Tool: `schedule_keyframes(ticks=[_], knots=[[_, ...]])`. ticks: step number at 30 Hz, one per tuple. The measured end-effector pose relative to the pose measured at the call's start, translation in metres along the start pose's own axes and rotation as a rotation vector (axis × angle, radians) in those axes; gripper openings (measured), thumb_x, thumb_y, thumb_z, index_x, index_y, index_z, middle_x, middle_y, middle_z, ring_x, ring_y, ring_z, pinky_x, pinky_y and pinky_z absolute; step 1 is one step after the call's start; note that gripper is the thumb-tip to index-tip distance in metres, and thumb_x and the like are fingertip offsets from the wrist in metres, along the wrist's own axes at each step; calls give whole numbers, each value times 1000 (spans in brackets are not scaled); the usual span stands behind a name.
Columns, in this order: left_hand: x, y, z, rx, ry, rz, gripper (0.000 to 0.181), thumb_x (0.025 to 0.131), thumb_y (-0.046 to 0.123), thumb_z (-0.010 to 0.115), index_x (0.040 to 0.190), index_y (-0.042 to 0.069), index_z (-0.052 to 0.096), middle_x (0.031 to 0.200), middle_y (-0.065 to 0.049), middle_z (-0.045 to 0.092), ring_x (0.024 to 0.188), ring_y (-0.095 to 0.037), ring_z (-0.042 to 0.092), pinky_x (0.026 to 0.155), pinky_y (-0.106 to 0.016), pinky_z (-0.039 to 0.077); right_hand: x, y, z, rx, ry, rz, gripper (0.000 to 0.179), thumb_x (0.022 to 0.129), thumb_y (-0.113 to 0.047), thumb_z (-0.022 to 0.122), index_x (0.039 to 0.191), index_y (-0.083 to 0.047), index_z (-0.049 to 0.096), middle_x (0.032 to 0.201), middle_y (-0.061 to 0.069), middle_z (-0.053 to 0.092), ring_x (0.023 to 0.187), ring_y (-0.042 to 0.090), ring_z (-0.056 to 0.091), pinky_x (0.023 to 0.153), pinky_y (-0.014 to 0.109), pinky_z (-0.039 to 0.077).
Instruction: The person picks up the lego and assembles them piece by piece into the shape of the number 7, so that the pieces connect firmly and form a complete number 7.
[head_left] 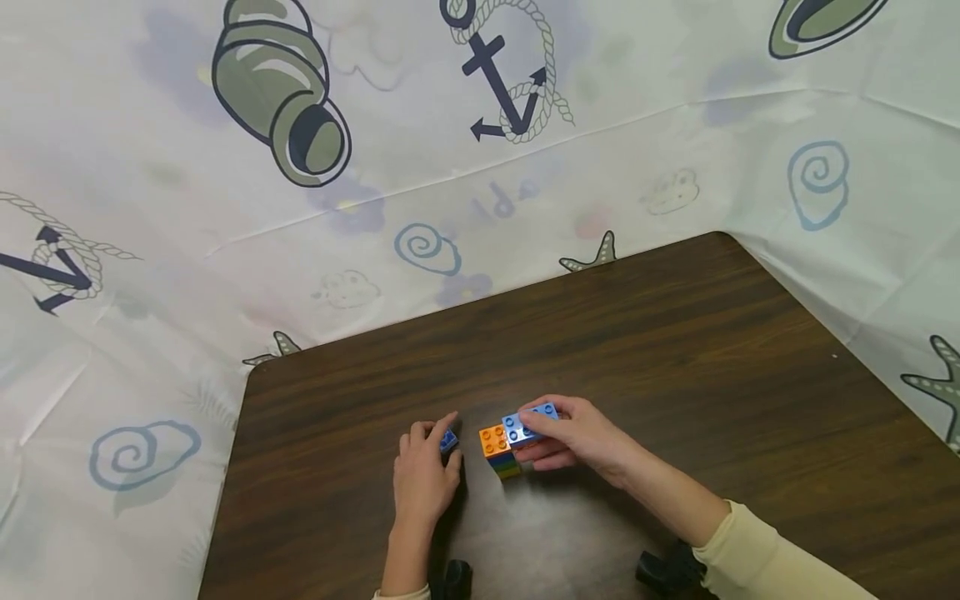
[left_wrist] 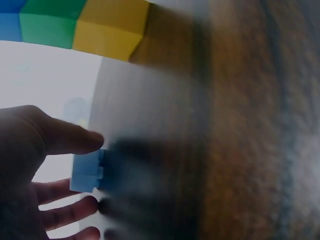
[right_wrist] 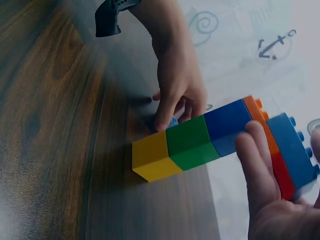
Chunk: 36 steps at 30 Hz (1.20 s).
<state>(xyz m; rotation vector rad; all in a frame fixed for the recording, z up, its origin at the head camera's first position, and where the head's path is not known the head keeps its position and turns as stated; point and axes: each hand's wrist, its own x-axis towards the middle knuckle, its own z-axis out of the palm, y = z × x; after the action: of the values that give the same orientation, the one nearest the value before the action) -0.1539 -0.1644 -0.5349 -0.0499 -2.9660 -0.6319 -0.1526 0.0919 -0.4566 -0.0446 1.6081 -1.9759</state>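
Note:
A brick tower has a yellow brick at the bottom, then a green brick, a dark blue brick and an orange brick. A red brick juts out beside the orange one, under a long light blue brick with studs. My right hand grips this light blue brick, thumb over its top and fingers below and alongside the tower. To the tower's left, my left hand pinches a small blue brick between thumb and fingers, close over the table.
The dark wood table stretches behind and to both sides of the tower. A pale cloth printed with anchors and shells hangs around its back and sides. Black straps sit at both wrists.

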Motion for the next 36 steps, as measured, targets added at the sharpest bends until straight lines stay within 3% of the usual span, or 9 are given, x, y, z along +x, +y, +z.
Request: schedule_keyframes(ticks=[6, 10, 15, 18, 22, 25, 28, 31, 36], knots=[[0, -3, 4, -21, 8, -62, 35, 86, 15, 75, 119, 24, 69, 108, -6, 57, 98, -27, 53, 83, -48, 45, -2, 2, -9, 1, -109, -24, 58, 88, -8, 73, 137, 2, 44, 117, 21, 64, 102, 40, 66, 79, 45, 55], [-5, -2, -2, -151, 78, -93, 29, 82, 17, 79, 110, 22, 71, 98, -2, 59, 85, -23, 53, 74, -41, 45, -2, 3, -13, 1, -133, -27, 55, 89, 2, 68, 138, 2, 43, 120, 22, 64, 101, 38, 67, 81, 46, 54], [-12, 8, -23, -487, 260, -61, 28, 77, 10, 84, 99, 14, 66, 92, 1, 64, 81, -20, 60, 73, -39, 49, -3, 3, -14, -17, -132, -32, 53, 90, 3, 67, 137, 2, 44, 119, 21, 64, 101, 39, 67, 83, 49, 53], [-15, 18, -38, -739, 320, 1, 31, 78, 4, 83, 102, 7, 63, 98, -4, 66, 85, -21, 63, 78, -34, 53, -3, 3, -15, -26, -131, -35, 53, 89, 3, 68, 137, 2, 45, 118, 21, 65, 102, 41, 66, 84, 50, 52], [-21, 35, -54, -1042, 280, 79, 43, 80, -3, 78, 119, 0, 61, 108, -18, 63, 90, -23, 63, 83, -27, 52, -3, 4, -16, -37, -129, -41, 52, 89, 2, 68, 136, 1, 46, 117, 21, 65, 102, 42, 65, 82, 48, 53], [-24, 46, -60, -1171, 222, 131, 49, 82, -9, 73, 128, -4, 58, 113, -23, 60, 94, -24, 64, 86, -30, 53, -3, 4, -17, -51, -128, -47, 50, 90, 3, 66, 136, 1, 46, 117, 22, 65, 100, 41, 66, 81, 48, 54], [-25, 52, -58, -1202, 182, 192, 44, 82, -12, 71, 124, -6, 61, 113, -22, 58, 96, -26, 64, 89, -34, 52, -3, 5, -17, -66, -122, -53, 49, 91, 2, 66, 136, 0, 47, 118, 24, 64, 98, 38, 68, 80, 48, 55], [-24, 55, -49, -1178, 167, 247, 38, 83, -11, 71, 119, -4, 64, 111, -21, 59, 96, -29, 65, 91, -37, 51, -2, 5, -16, -80, -119, -59, 49, 91, 0, 66, 136, 0, 47, 117, 24, 65, 96, 35, 69, 79, 47, 55], [-21, 59, -36, -1118, 160, 272, 33, 84, -7, 72, 117, 1, 66, 114, -16, 64, 101, -31, 65, 93, -39, 50, -1, 5, -15, -85, -121, -65, 48, 91, 0, 66, 135, 0, 47, 114, 22, 66, 94, 34, 69, 77, 45, 56]])
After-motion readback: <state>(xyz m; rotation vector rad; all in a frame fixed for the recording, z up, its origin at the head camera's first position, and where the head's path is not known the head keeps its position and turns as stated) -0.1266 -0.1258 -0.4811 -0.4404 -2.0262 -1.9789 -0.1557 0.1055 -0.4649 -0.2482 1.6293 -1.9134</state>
